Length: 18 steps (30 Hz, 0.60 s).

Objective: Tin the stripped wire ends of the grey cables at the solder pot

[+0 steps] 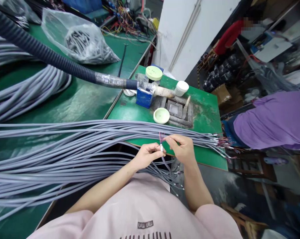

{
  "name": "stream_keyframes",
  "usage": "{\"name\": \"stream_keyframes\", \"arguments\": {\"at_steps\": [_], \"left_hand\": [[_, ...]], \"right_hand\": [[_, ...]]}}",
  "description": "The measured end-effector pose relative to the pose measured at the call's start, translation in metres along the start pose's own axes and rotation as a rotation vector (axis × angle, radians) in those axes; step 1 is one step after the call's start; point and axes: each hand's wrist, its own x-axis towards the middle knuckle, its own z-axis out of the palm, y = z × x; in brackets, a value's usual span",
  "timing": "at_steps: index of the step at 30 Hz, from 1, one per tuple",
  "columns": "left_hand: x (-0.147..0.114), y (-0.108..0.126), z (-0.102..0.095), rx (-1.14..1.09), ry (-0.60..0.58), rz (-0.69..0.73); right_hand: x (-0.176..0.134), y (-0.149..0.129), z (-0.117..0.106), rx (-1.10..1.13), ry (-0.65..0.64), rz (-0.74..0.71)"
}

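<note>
The grey cable [166,163] is in front of the person's chest, by the near edge of the green table [210,104]. Its long axis at the worked end runs nearly upright in view: the thin wires [161,136] point up and away from the body, fanning out slightly, with the white band [161,148] just below them. Under the band the grey sheath drops and curves down to the right.

The left hand [147,155] is clamped on the cable at the white band, thumb and fingers meeting around it. The right hand [182,148] has its thumb and fingertips pinched together on the wires from the right side; which strands they grip is too small to tell.

The left fingers partly cover the band, and the lower sheath is lost among the hanging cables [154,170] below the table edge, so its far end cannot be traced. Beyond the hands, the long bundle of grey cables [107,127] lies crosswise, its stripped ends to the right and its left side cut off by the frame. Those stripped ends blur together.
</note>
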Motion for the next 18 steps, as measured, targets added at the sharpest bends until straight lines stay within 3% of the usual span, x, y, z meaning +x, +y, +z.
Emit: {"name": "stream_keyframes", "arguments": {"at_steps": [5,11,18], "left_hand": [[0.003,0.002,-0.004,-0.129,0.055,-0.024],[0.009,0.011,-0.003,-0.324,0.172,-0.094],[0.016,0.03,0.005,-0.453,0.126,-0.078]], "right_hand": [[-0.009,0.013,-0.005,-0.069,0.063,-0.142],[-0.017,0.031,-0.01,-0.293,-0.037,-0.631],[-0.013,0.029,0.001,-0.458,-0.094,-0.784]]}}
